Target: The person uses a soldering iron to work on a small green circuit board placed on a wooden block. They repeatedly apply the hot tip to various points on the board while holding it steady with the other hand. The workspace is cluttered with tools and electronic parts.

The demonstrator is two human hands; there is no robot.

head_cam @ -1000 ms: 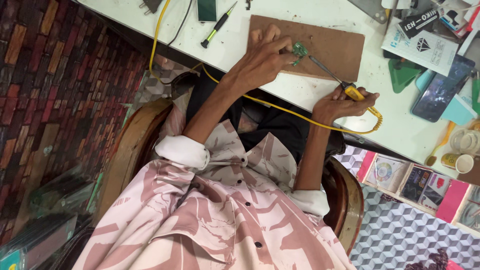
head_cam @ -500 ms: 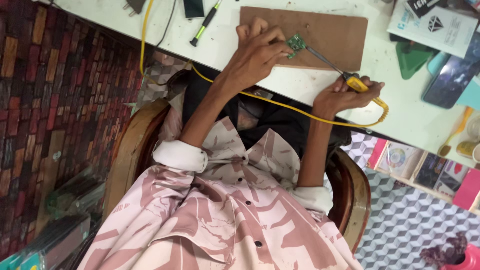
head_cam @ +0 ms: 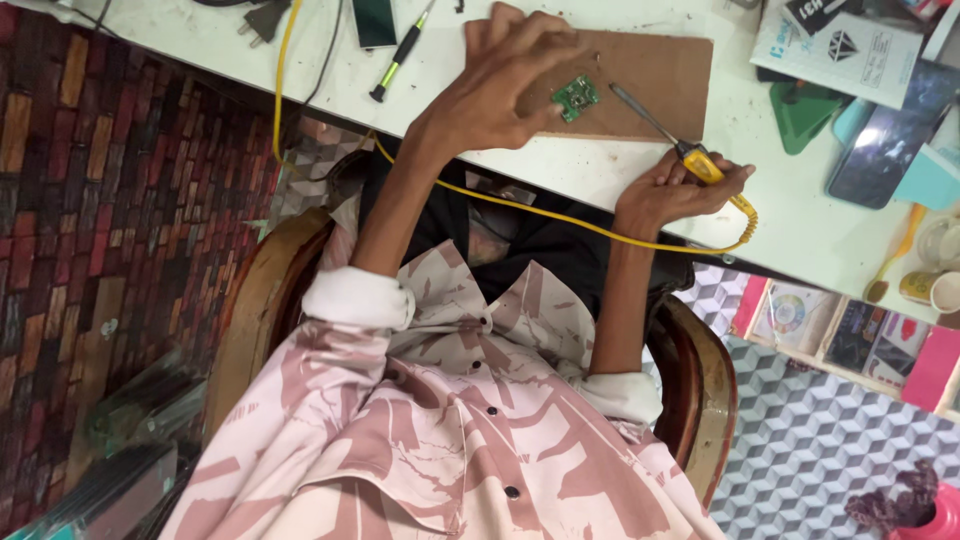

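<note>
A small green circuit board [head_cam: 575, 97] lies on a brown hardboard sheet [head_cam: 660, 70] on the white table [head_cam: 560, 170]. My left hand [head_cam: 500, 90] hovers at the board's left edge with its fingers spread; I cannot tell whether a fingertip touches it. My right hand [head_cam: 675, 190] rests on the table edge and grips the yellow handle of a soldering iron [head_cam: 690, 158]. The iron's metal tip points up-left and stops just right of the board. A yellow cable [head_cam: 560, 215] loops from the handle across my lap.
A green-and-black screwdriver [head_cam: 400, 50], a dark phone [head_cam: 375, 20] and a plug [head_cam: 265, 15] lie at the table's left. A booklet [head_cam: 850, 45], a green holder [head_cam: 805, 115] and another phone [head_cam: 885, 140] crowd the right. I sit in a wooden chair [head_cam: 260, 310].
My left hand has loosened from pinching the circuit board and its fingers have spread. The soldering iron tip has drawn back a little from the board. My view has shifted closer to the table.
</note>
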